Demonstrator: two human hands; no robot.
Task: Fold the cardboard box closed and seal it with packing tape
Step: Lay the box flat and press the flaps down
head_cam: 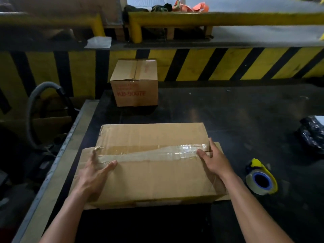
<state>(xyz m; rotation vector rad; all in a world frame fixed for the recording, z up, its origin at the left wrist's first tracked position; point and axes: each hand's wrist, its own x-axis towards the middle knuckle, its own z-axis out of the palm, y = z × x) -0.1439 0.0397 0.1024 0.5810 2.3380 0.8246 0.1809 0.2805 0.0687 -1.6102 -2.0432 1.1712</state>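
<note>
A wide brown cardboard box (154, 174) lies in front of me on the dark table, its top flaps folded shut. A strip of clear packing tape (175, 149) runs along the seam between the flaps. My left hand (95, 174) rests flat on the near flap at the seam's left end, fingers spread. My right hand (215, 160) presses against the box's right end at the seam, fingers apart. A tape dispenser (261, 178) with a yellow frame and a clear roll on a blue core lies on the table to the right of the box, apart from both hands.
A smaller closed cardboard box (135, 83) with red print stands at the table's far edge. A black plastic bag (313, 132) lies at the right edge. Behind are a yellow-and-black striped wall (228, 64) and yellow rails. A grey hose (35, 106) curves left of the table.
</note>
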